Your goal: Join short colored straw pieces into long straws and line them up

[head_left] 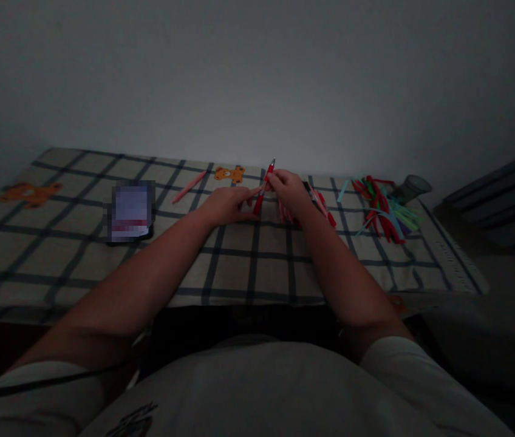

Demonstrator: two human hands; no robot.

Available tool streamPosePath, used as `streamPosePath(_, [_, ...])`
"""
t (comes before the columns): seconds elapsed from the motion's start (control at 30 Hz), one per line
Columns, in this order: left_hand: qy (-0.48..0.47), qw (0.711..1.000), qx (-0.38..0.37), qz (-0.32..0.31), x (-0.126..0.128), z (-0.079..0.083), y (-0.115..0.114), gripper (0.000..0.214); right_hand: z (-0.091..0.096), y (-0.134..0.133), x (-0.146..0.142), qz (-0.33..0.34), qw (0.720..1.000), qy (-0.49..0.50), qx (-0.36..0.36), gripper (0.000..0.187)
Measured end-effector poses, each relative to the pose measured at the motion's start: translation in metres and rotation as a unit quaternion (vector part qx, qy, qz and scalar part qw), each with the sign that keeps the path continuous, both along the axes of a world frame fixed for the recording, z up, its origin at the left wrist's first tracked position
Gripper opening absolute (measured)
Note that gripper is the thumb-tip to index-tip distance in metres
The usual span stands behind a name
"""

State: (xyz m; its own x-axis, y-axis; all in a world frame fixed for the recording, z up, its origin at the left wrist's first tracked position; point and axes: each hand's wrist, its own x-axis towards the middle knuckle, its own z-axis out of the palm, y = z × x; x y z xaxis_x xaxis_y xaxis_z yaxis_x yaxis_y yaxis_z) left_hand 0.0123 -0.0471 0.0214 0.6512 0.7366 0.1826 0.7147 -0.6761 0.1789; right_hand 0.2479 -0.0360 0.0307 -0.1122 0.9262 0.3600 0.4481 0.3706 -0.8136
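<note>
A red pen with a silver tip stands tilted between my two hands, its tip pointing up and away from me. My right hand pinches it near the upper part. Around the lower part, the thumb and fingers of my left hand close on the barrel. Several red, pink and black pens lie in a group beside my right wrist, partly hidden by the forearm. To the left of my left hand, a single pink pen rests on the tablecloth.
A checked cloth with bear prints covers the table, which meets a wall at the back. On the left lies a pixelated phone-like object. At right are a pile of coloured strips and a clear cup lying tipped.
</note>
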Motion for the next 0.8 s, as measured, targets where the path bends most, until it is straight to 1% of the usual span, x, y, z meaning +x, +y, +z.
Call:
streamPosePath(0.2, [-0.016, 1.0, -0.022, 0.001, 0.0, -0.001, 0.003, 0.093, 0.003, 0.0, 0.003, -0.017, 1.0, -0.023, 0.012, 0.034])
streamPosePath(0.3, [-0.018, 0.999, -0.026, -0.006, 0.0, -0.002, 0.005, 0.094, 0.003, 0.0, 0.005, -0.024, 0.999, -0.013, 0.028, 0.037])
streamPosePath(0.53, [-0.022, 0.999, -0.021, -0.01, 0.0, -0.003, 0.007, 0.09, 0.002, 0.0, 0.004, -0.023, 0.999, 0.014, 0.035, 0.039])
streamPosePath(0.6, [-0.044, 0.999, -0.022, -0.018, -0.001, -0.004, 0.008, 0.083, 0.003, -0.001, 0.004, -0.018, 0.999, 0.019, 0.039, 0.038])
streamPosePath(0.73, [-0.106, 0.993, -0.029, -0.036, -0.002, -0.009, 0.011, 0.053, 0.004, -0.006, 0.0, 0.0, 0.999, 0.017, 0.034, 0.04])
streamPosePath(0.8, [-0.126, 0.991, -0.034, -0.031, -0.002, -0.011, 0.012, 0.04, 0.005, -0.007, -0.004, 0.008, 0.999, 0.022, 0.025, 0.039])
